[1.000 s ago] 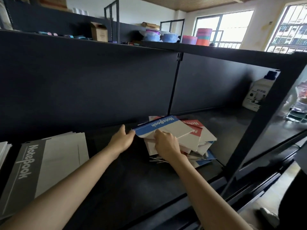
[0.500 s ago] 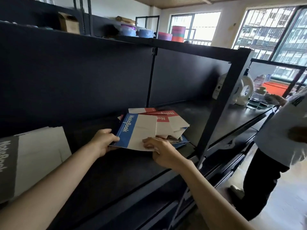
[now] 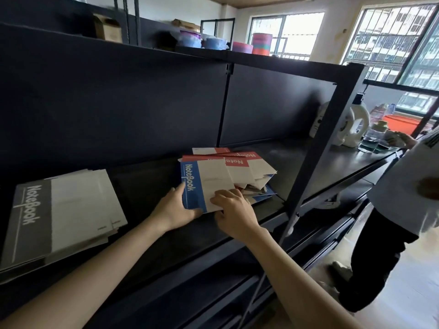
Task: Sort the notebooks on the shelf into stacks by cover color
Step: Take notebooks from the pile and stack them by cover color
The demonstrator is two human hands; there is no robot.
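The left hand grips the near left corner of the blue notebook, thumb along its spine edge, while the right hand pinches its near edge with curled fingers on the white cover. The blue notebook lies on top of a loose pile of red notebooks on the black shelf. A stack of grey notebooks sits well apart to the left.

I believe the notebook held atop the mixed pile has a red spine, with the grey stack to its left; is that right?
Not quite: the head view shows the held notebook has a blue spine, not red. It is atop the mixed pile, grey stack to its left.
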